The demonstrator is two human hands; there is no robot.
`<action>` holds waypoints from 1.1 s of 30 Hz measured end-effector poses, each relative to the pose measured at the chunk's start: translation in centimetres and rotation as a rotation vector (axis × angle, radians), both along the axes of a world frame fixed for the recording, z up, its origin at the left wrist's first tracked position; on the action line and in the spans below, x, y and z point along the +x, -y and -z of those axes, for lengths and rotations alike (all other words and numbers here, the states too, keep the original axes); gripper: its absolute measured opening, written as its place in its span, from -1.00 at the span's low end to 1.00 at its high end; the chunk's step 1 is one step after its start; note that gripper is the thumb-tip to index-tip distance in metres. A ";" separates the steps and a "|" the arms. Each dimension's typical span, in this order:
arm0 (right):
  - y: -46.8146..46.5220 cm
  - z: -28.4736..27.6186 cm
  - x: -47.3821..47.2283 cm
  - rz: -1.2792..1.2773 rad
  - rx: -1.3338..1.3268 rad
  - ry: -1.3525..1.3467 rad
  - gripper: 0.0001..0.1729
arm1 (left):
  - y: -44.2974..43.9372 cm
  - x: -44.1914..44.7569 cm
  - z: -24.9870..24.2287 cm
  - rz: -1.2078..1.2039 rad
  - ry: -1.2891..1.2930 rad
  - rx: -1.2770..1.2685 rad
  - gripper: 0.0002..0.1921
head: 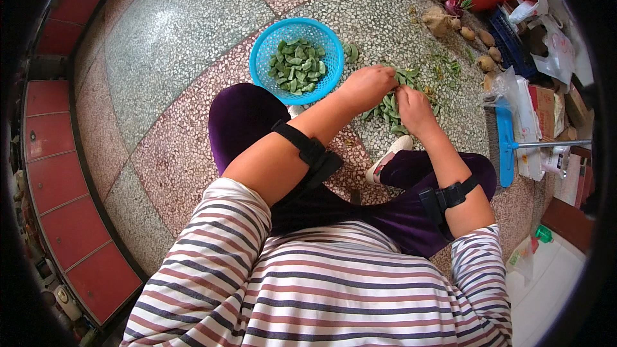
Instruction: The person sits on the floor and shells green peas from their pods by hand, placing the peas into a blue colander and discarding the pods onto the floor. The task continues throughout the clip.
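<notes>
My left hand (371, 87) and my right hand (415, 111) meet at their fingertips above a pile of flat green bean pods (388, 110) on the floor. Both hands are pinched on what looks like a single pod, mostly hidden by the fingers. To the left of the pile stands a blue plastic colander (255, 60), just beyond my left knee. Broken pieces of green bean (298, 68) cover the middle of its bottom. A few more pods (351, 51) lie on the floor against the colander's right side.
Green and yellowish scraps (446, 70) litter the floor right of the pile. Potatoes (486, 62), a purple onion (453, 7) and a dark blue crate (513, 46) lie farther right. A blue dustpan (505, 147) with a metal handle rests beside cartons. Red cabinet doors (62, 176) line the left.
</notes>
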State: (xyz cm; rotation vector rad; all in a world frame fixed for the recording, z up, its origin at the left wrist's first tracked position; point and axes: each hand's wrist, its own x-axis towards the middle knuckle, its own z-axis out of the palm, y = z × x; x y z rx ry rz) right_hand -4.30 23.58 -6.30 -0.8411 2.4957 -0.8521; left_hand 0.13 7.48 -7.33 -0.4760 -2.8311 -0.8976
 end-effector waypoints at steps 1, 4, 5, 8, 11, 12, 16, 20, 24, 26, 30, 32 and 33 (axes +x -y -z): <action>0.0 0.0 0.0 0.015 0.005 0.056 -0.68 | 0.0 -0.1 -0.1 0.002 -0.020 -0.004 -0.78; 0.2 0.6 0.1 0.019 -0.117 0.183 -0.70 | -0.1 0.1 -0.2 0.007 -0.034 -0.055 -0.81; 0.2 0.9 0.2 0.010 -0.134 0.147 -0.70 | -0.1 0.2 -0.2 0.007 -0.041 -0.077 -0.81; 0.2 1.5 0.1 0.024 -0.138 0.161 -0.67 | -0.2 0.4 -0.1 0.004 -0.062 -0.098 -0.83; 0.1 1.5 0.1 0.054 -0.119 0.213 -0.67 | -0.2 0.5 0.1 -0.004 -0.078 -0.122 -0.84; 0.2 1.4 0.1 0.054 -0.120 0.208 -0.67 | -0.1 0.5 0.1 -0.006 -0.102 -0.123 -0.85; 0.6 1.1 0.6 0.094 -0.136 0.105 -0.67 | -0.1 0.4 -0.5 0.006 -0.107 -0.087 -0.81; 0.4 0.3 -0.6 0.177 -0.222 -0.041 -0.68 | 0.7 -0.5 -2.3 -0.093 -0.115 0.193 -0.82; -1.1 -1.3 -3.2 0.385 -0.181 -0.098 -0.74 | 3.9 -1.1 -4.9 -0.323 0.020 0.609 -0.81; -1.6 -2.1 -4.0 0.527 -0.239 -0.012 -0.75 | 5.6 -1.0 -6.0 -0.410 0.176 0.782 -0.81; -0.6 -2.6 -3.5 0.469 -0.491 0.177 -0.52 | 6.2 -0.7 -6.8 -0.367 0.415 0.888 -0.78; 0.3 -2.5 -2.9 0.283 -0.498 0.289 -0.57 | 5.7 -0.7 -6.5 -0.350 0.493 0.930 -0.76; 0.6 -2.6 -2.7 0.131 -0.428 0.352 -0.59 | 5.5 -0.7 -6.4 -0.348 0.503 0.937 -0.76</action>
